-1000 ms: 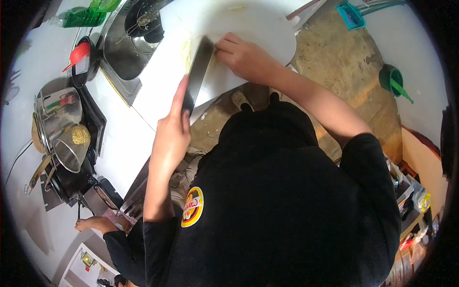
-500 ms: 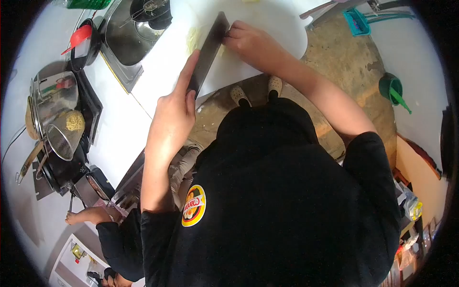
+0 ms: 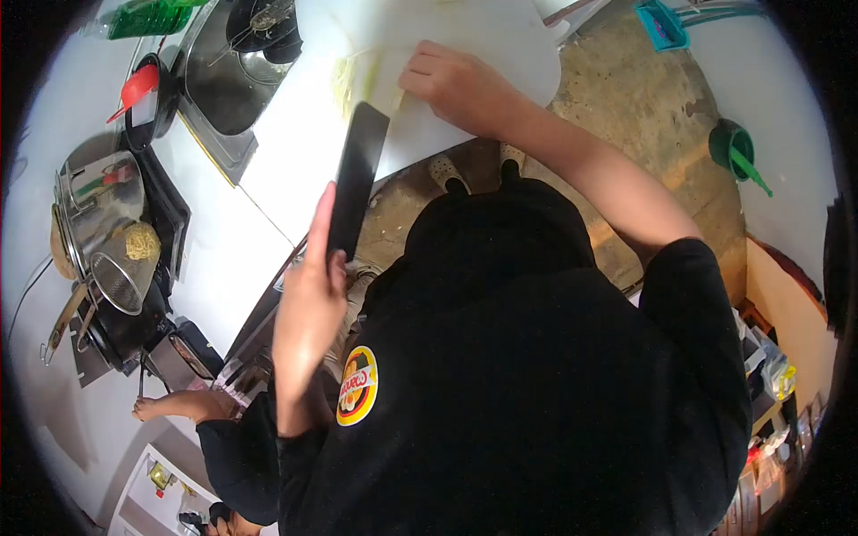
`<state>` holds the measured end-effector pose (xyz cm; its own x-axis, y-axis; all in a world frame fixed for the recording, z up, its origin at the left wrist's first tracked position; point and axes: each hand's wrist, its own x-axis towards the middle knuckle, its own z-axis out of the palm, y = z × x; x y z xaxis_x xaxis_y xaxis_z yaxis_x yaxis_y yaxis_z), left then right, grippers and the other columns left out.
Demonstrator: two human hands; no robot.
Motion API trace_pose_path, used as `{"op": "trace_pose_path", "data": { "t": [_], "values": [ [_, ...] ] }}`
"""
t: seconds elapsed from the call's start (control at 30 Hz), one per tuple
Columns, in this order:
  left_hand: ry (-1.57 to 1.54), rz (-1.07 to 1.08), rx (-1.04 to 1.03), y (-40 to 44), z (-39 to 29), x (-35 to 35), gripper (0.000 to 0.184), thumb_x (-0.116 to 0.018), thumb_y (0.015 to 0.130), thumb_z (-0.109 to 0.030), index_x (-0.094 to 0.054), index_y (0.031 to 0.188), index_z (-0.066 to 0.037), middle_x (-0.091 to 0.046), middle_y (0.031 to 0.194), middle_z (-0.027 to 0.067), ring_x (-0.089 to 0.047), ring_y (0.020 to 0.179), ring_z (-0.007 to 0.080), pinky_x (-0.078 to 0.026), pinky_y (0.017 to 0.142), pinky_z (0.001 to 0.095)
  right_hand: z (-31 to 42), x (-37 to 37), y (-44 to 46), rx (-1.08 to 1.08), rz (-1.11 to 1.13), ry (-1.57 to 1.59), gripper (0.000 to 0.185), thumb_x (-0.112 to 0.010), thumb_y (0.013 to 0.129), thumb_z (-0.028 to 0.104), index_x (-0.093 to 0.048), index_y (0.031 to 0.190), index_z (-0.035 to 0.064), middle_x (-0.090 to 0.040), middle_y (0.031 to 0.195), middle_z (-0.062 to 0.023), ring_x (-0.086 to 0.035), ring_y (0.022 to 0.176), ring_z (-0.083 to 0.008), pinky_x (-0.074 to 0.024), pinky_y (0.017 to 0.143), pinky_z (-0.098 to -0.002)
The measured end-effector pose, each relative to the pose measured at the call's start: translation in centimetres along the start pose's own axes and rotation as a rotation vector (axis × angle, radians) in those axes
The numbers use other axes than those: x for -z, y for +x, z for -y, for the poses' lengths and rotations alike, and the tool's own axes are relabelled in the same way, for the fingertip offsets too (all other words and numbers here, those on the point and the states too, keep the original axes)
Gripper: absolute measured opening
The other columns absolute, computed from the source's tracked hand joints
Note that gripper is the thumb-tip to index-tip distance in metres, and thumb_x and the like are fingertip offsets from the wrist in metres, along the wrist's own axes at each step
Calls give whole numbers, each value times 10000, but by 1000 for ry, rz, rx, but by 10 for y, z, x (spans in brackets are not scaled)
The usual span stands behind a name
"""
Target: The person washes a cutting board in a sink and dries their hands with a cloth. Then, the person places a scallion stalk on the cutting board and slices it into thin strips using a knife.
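Note:
My left hand grips a cleaver with a broad dark blade, its forefinger laid along the blade. The cleaver is held off the white cutting surface, near its front edge. On that surface my right hand is closed, its fingers curled down; whatever is under the fingertips is mostly hidden. Beside those fingertips lies a pale green vegetable strip. Farther left is a small pile of pale yellow-green shreds.
A metal sink with dark pans stands left of the board. Pots and a strainer sit along the left side. A co-worker's arm reaches in at lower left. A green bucket is on the right.
My left hand has drawn the cleaver back toward my body, away from my right hand and the shreds. My right hand stays at about the same spot on the white surface.

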<state>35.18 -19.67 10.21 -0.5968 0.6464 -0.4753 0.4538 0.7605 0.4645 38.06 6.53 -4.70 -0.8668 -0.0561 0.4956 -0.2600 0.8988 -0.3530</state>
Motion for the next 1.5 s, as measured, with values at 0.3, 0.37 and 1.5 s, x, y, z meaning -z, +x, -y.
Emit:
{"op": "trace_pose_path", "data": {
  "t": [0.3, 0.37, 1.5],
  "values": [
    [-71, -106, -25, 79, -25, -10, 687, -477, 943, -2, -233, 1522, -282, -635, 828, 321, -641, 853, 482, -459, 752, 522, 0, 1, 3, 18, 23, -91, 111, -603, 779, 72, -648, 878, 49, -636, 883, -65, -608, 980, -216, -542, 831, -318],
    [-63, -96, -10, 60, -20, -14, 694, -481, 939, 3, -229, 1522, -277, -636, 873, 326, -637, 874, 486, -462, 762, 525, 2, 0, 2, 6, 25, -88, 102, -600, 782, 74, -645, 870, 52, -635, 882, -61, -609, 982, -214, -544, 828, -319],
    [-4, -175, -121, 139, -57, -13, 651, -470, 954, -81, -172, 1529, -157, -632, 949, 347, -637, 834, 498, -496, 725, 529, -6, -8, -9, 25, -61, 81, 174, -654, 709, 10, -647, 883, 13, -606, 911, -81, -592, 934, -254, -534, 798, -342]
  ]
}}
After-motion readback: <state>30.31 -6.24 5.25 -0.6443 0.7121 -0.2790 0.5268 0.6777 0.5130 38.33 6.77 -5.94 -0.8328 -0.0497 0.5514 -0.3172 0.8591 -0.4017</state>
